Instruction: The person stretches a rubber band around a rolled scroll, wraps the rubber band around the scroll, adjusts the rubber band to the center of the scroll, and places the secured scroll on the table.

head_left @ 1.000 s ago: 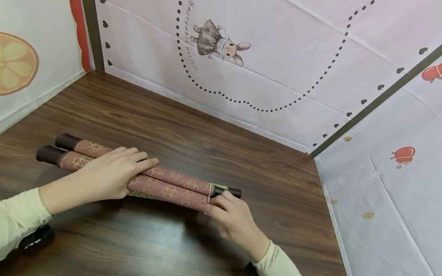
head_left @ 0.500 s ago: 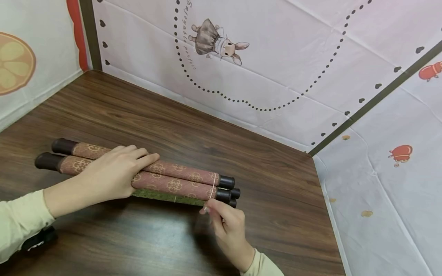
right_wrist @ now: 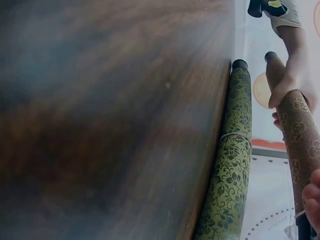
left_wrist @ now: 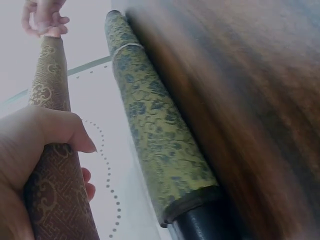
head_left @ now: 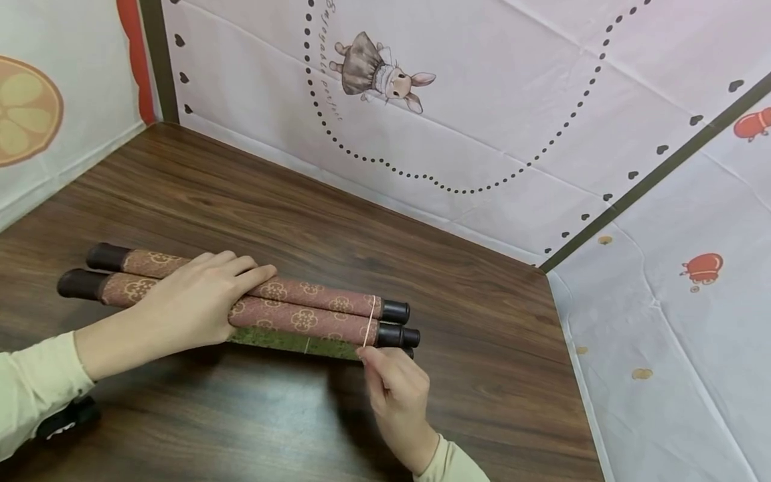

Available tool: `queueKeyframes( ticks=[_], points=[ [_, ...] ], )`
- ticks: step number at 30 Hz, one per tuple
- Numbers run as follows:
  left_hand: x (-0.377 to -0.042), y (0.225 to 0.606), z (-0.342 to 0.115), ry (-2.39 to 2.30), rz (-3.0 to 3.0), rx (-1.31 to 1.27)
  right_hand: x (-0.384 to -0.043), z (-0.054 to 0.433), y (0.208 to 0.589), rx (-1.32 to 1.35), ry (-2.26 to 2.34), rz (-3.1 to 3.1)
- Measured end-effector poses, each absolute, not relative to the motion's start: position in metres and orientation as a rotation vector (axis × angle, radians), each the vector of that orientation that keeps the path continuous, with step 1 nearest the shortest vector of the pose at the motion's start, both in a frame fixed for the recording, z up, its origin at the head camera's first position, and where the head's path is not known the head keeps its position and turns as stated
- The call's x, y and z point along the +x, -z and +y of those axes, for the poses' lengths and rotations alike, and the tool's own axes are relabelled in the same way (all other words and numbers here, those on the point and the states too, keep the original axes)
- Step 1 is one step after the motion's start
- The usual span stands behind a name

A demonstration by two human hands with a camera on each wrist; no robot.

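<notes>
Two reddish-brown brocade-covered tubes [head_left: 304, 320] with gold flower patterns lie side by side, dark caps at both ends. My left hand [head_left: 193, 301] grips them around their left half, thumb and fingers curled round in the left wrist view. Near their right end a thin pale band [head_left: 370, 321] runs across both. My right hand [head_left: 400, 398] pinches that band at the near side, with its fingers curled. Beneath is a green patterned tube [left_wrist: 150, 115] on the table, apart from the brown ones in both wrist views. A thin band [right_wrist: 236, 135] circles it.
The dark wood table [head_left: 253, 415] is bounded by white printed cloth walls [head_left: 482, 100] at the back, left and right. A black strapped device [head_left: 69, 418] shows under the left sleeve.
My right hand has moved from the tubes' right ends toward their near side and now pinches the band. The brown tubes have turned slightly, showing more black caps and green cloth below.
</notes>
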State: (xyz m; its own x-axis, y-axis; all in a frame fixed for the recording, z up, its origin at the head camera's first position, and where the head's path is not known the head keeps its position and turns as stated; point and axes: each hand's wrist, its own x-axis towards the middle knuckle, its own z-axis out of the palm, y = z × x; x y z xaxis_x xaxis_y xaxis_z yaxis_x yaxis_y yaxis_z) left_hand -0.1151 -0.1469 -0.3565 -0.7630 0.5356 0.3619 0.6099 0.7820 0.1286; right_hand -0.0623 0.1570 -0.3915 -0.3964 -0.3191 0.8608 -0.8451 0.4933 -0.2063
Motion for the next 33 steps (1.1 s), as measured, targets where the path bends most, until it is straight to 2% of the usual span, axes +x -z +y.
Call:
queueKeyframes(
  ticks=[10,17,22,33],
  points=[
    [-0.114,0.353,-0.146,0.384,-2.667,-0.845,-0.054,0.150,0.394,0.941,-0.851,-2.086],
    [-0.114,0.358,-0.152,0.304,-2.722,-0.869,-0.060,0.157,0.366,1.109,-0.400,-1.741],
    [-0.115,0.361,-0.156,0.267,-2.724,-0.852,-0.068,0.164,0.347,1.116,-0.360,-1.701],
    [-0.116,0.364,-0.155,0.289,-2.669,-0.905,-0.074,0.176,0.354,1.035,-0.327,-1.920]
  ],
)
